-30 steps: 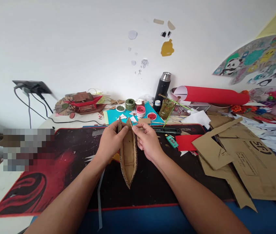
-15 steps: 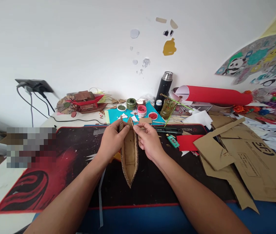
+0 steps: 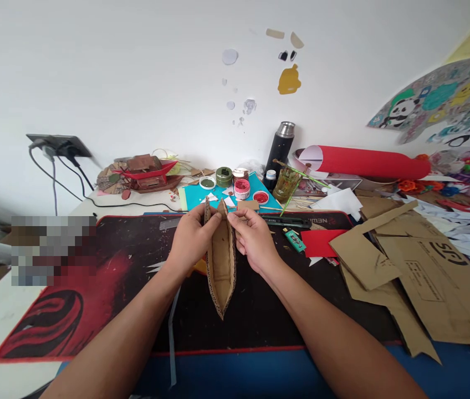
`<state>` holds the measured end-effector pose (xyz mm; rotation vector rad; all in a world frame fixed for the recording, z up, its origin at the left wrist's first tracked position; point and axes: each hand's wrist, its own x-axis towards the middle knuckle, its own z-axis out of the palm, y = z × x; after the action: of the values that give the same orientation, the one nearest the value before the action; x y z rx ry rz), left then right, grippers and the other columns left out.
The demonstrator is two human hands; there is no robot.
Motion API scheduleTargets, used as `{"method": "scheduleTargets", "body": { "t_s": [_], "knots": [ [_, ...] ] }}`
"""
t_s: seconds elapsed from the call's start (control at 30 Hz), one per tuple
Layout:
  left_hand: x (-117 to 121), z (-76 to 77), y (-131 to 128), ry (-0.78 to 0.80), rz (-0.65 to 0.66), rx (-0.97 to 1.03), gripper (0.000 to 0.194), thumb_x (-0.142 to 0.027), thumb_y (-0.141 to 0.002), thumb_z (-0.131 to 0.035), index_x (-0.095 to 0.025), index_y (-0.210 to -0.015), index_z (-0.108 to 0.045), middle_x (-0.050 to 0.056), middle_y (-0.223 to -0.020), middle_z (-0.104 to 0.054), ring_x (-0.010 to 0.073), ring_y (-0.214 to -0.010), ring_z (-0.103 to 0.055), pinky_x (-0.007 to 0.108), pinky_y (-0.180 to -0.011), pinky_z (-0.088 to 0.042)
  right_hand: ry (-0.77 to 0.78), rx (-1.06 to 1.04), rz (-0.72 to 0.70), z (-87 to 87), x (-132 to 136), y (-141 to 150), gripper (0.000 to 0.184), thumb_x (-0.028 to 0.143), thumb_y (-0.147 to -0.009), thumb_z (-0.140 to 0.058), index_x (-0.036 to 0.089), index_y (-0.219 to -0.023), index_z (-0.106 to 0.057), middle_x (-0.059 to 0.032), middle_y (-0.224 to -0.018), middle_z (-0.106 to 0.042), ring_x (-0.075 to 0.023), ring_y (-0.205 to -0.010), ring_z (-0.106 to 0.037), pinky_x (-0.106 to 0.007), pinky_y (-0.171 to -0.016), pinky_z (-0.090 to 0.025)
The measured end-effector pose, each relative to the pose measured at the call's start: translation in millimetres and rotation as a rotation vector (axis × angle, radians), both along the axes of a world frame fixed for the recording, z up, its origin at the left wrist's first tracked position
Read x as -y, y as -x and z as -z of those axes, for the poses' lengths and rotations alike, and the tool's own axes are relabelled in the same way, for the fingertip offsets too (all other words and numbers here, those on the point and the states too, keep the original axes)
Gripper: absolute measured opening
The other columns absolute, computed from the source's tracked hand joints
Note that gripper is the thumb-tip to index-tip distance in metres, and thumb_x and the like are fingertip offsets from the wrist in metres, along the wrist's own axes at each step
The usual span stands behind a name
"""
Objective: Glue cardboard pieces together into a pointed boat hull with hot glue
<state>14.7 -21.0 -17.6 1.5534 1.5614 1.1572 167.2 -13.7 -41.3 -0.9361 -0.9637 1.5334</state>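
Observation:
A narrow cardboard boat hull (image 3: pixel 221 260) is held above the dark mat, its joined pointed end toward me. At the far end its two sides stand apart. My left hand (image 3: pixel 195 233) is closed on the left side, with the thumb on the inner face. My right hand (image 3: pixel 254 235) pinches the far end of the right side between thumb and fingers. Beneath and behind the left hand, part of an orange object (image 3: pixel 199 267) shows; its kind is hidden. A black utility knife (image 3: pixel 287 222) lies beyond the right hand.
Cardboard sheets (image 3: pixel 422 288) lie at the right beside red paper (image 3: pixel 322 244) and a green eraser-like block (image 3: pixel 295 241). Behind stand open paint jars (image 3: pixel 242 189), a cup of murky liquid with brushes (image 3: pixel 287 185) and a thermos (image 3: pixel 281 147). A red model boat (image 3: pixel 147 173) sits back left.
Almost nothing differs. Both hands keep their hold on the cardboard hull, and the view has shifted very slightly.

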Motion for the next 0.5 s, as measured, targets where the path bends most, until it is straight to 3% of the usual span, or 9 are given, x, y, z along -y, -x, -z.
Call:
{"method": "scheduleTargets", "body": {
  "t_s": [0.5],
  "knots": [
    [-0.6,0.4,0.1,0.004,0.008,0.005,0.03,-0.05,-0.09,-0.064,-0.021,-0.09,-0.071,0.003,-0.088,-0.073,0.023,-0.08,-0.062,0.036,-0.077,-0.048,0.0,0.003,0.003,0.6,-0.5,-0.3,0.04,0.054,-0.077,-0.088,0.024,-0.086,-0.063,0.0155,-0.047,-0.037,-0.0063,-0.035,-0.028,-0.018,-0.031,-0.024]
  ]
}}
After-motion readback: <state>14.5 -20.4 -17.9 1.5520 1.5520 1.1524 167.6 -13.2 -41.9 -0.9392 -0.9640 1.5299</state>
